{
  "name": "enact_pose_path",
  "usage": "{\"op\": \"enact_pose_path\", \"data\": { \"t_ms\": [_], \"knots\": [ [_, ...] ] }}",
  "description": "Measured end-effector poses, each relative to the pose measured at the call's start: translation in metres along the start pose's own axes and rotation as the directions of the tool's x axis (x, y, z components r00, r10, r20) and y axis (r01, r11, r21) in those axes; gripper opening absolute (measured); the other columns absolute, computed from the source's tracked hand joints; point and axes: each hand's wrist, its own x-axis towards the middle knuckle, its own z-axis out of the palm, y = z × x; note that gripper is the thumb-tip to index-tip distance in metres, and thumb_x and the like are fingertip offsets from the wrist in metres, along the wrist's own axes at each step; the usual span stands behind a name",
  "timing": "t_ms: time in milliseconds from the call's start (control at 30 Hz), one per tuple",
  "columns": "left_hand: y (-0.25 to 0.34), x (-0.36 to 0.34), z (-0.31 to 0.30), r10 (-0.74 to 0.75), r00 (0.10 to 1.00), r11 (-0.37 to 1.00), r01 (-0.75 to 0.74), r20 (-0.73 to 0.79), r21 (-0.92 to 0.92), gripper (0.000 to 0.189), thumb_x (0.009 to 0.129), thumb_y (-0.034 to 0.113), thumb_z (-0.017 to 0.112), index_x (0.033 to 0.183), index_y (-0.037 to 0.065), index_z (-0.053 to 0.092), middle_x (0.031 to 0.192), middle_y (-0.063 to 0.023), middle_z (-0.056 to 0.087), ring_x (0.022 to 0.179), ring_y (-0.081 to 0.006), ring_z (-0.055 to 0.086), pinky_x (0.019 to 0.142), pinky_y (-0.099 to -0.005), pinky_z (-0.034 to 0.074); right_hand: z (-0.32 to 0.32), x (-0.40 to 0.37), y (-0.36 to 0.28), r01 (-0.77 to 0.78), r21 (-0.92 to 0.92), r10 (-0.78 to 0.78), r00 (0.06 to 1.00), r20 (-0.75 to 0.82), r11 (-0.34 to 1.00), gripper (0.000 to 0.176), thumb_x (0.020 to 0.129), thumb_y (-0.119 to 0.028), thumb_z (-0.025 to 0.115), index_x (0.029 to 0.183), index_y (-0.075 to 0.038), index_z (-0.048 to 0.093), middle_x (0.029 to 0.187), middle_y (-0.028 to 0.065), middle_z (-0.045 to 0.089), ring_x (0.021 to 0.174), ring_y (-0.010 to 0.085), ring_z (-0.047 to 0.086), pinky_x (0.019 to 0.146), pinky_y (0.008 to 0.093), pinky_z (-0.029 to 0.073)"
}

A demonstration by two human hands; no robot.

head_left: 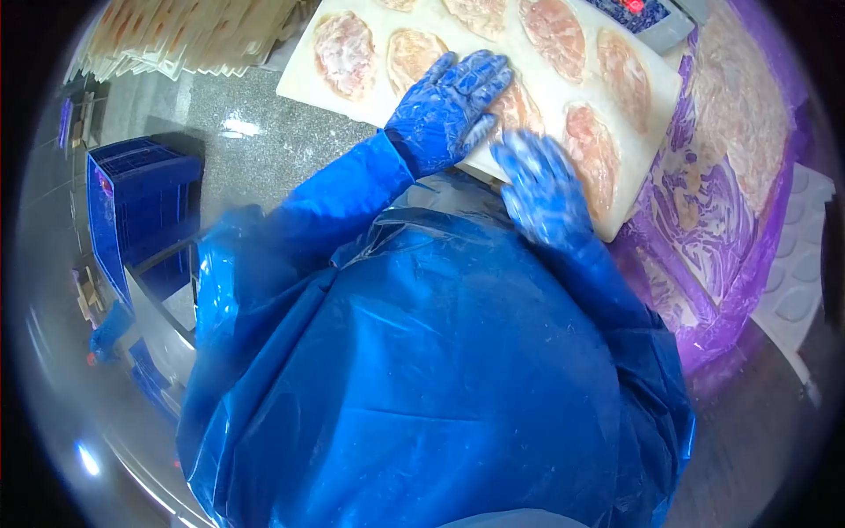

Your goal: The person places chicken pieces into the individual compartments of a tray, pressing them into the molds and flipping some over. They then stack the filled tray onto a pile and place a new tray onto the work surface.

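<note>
Blue crate (132, 211): far left, on the floor below the worktop, well apart from both hands.
Stack of trays (176, 35): top left corner, flat pale sheets piled up; I cannot make out what is on them.
Worktop (264, 150): grey speckled surface, wet sheen, running under the white tray.
White tray (304, 84): lies tilted across the top middle of my view, carrying raw pale-pink fillets in two rough rows.
Left-end fillet (345, 53): on the tray, left of the left hand, untouched.
Left hand (449, 106): blue glove, palm down, fingers spread and laid flat on the tray. It grips nothing.
Covered fillet (518, 110): part of it shows from under the left hand's fingertips, in the near row.
Apron (422, 370): blue plastic, fills the lower middle of the view.
Right hand (541, 189): blue glove, smeared by motion blur, at the tray's near edge. Fingers stretched out, not curled; I see nothing in its grip. I cannot tell whether it touches the tray.
Near-row fillet (591, 154): just right of the right hand's fingers, on the tray.
Scale (647, 18): top, behind the tray, red digits unreadable.
Purple bag (713, 220): right of the tray, open, pale meat inside.
Moulded sheet (797, 290): far right edge, white with round hollows.
</note>
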Motion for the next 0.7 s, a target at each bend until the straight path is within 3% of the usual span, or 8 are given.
{"op": "enact_pose_path", "data": {
  "t_ms": [167,267,400,467,533,567,633,700],
  "knots": [
    [0.027,0.003,0.015,-0.234,0.931,0.971,0.208,-0.280,-0.121,0.067,0.097,0.040,0.050,0.154,0.013,0.028,0.159,-0.0154,0.025,0.149,-0.0327,0.019,0.120,-0.0502,0.011,-0.032,-0.052,0.020,-0.091,0.139,0.113,0.981,-0.161,0.986,0.017,0.085,-0.011,0.059,0.098,-0.010,0.069,0.109,0.0087,0.066,0.107,0.0308,0.061,0.096,0.0450,0.047],
    [0.092,0.008,0.032,0.054,0.998,0.944,-0.046,0.014,-0.325,0.080,0.093,0.049,0.055,0.156,0.012,0.022,0.161,-0.0143,0.020,0.150,-0.0317,0.015,0.121,-0.0487,0.010,-0.041,-0.056,0.024,-0.223,0.265,0.291,0.922,-0.254,0.938,0.016,0.086,-0.012,0.057,0.096,-0.007,0.069,0.107,0.0110,0.066,0.107,0.0318,0.061,0.095,0.0442,0.047],
    [0.056,0.008,0.016,0.182,0.976,0.974,-0.163,0.116,-0.158,0.081,0.093,0.049,0.056,0.156,0.011,0.022,0.160,-0.0142,0.024,0.149,-0.0317,0.019,0.121,-0.0455,0.012,-0.054,-0.070,0.028,-0.310,0.208,0.362,0.884,-0.297,0.928,0.020,0.091,-0.014,0.054,0.099,-0.003,0.069,0.107,0.0151,0.066,0.107,0.0326,0.061,0.095,0.0438,0.046],
    [0.031,0.012,0.011,0.096,0.987,0.743,0.013,0.126,-0.669,0.073,0.095,0.040,0.057,0.154,0.009,0.027,0.157,-0.0145,0.032,0.146,-0.0304,0.028,0.120,-0.0423,0.018,-0.051,-0.073,0.029,-0.343,0.178,0.381,0.886,-0.264,0.922,0.022,0.092,-0.016,0.056,0.104,-0.002,0.068,0.111,0.0150,0.065,0.107,0.0305,0.061,0.093,0.0407,0.048],
    [0.032,0.017,-0.037,-0.211,0.978,0.115,0.034,0.009,-0.993,0.061,0.097,0.030,0.057,0.150,0.006,0.036,0.155,-0.0142,0.036,0.143,-0.0290,0.034,0.119,-0.0401,0.022,-0.046,-0.053,0.011,-0.387,0.554,0.549,0.821,-0.157,0.737,0.025,0.091,-0.019,0.061,0.110,-0.003,0.066,0.115,0.0163,0.064,0.106,0.0271,0.062,0.090,0.0364,0.050],
    [0.020,0.014,-0.038,-0.270,0.957,0.508,0.045,-0.109,-0.860,0.048,0.095,0.025,0.060,0.139,0.008,0.051,0.144,-0.0129,0.050,0.134,-0.0264,0.045,0.111,-0.0387,0.036,-0.056,-0.032,-0.005,-0.422,0.513,0.524,0.849,-0.066,0.747,0.031,0.088,-0.021,0.065,0.114,-0.005,0.065,0.111,0.0152,0.064,0.101,0.0268,0.063,0.083,0.0351,0.052],
    [0.027,0.006,-0.011,-0.120,0.989,0.716,0.024,-0.089,-0.697,0.043,0.092,0.024,0.063,0.132,0.010,0.055,0.134,-0.0113,0.055,0.126,-0.0261,0.050,0.104,-0.0387,0.039,-0.038,-0.013,-0.013,-0.360,0.321,0.398,0.915,-0.061,0.876,0.026,0.088,-0.021,0.064,0.110,-0.006,0.065,0.106,0.0143,0.064,0.096,0.0286,0.063,0.080,0.0373,0.052],
    [0.065,-0.009,0.015,-0.102,0.984,0.991,0.087,-0.148,-0.105,0.027,0.085,0.023,0.068,0.111,0.013,0.064,0.108,-0.0076,0.063,0.102,-0.0274,0.056,0.087,-0.0404,0.043,-0.023,-0.005,-0.012,-0.243,0.126,0.248,0.969,-0.019,0.962,0.022,0.088,-0.021,0.064,0.106,-0.008,0.065,0.101,0.0135,0.064,0.091,0.0303,0.063,0.076,0.0396,0.052]
  ]
}}
